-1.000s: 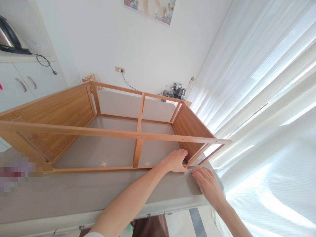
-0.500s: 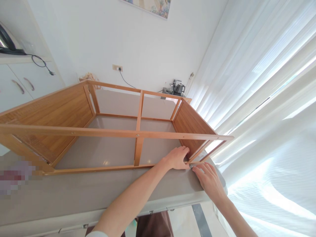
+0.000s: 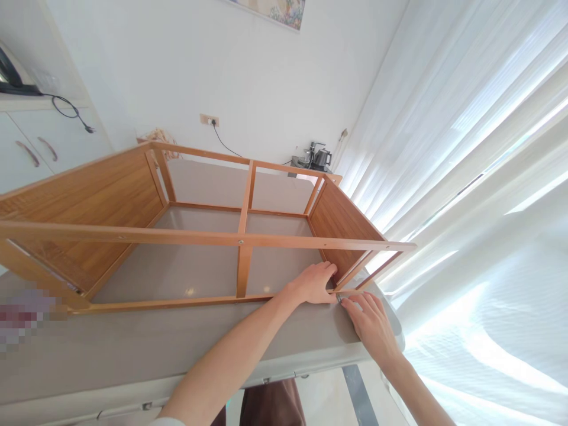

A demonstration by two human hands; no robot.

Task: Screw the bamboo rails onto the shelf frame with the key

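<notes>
brown open-sided wooden frame (image 3: 155, 235): stands on the grey-covered counter (image 3: 133, 349), rails and posts meeting wherever i can see; judging by eye, mostly together.
brown wood-grain left panel (image 3: 106, 189): sits in its surround, so that end looks done.
slim wooden middle post (image 3: 244, 269): upright between the near rails, a metal screw head (image 3: 241, 241) showing at its top, so probably fixed.
bare left hand (image 3: 316, 283): fingers bent inside the near lower right corner, thumb outside, seemingly closed on the frame there.
brown wood-grain right panel (image 3: 339, 222): upright in place beyond the hands.
small grey metallic-looking piece (image 3: 339, 298): right by that corner, too small to identify.
bare right hand (image 3: 373, 322): fingers nearly together, tips apparently pinching the piece; this corner seems the part left, and whether it's tight i can't tell.
</notes>
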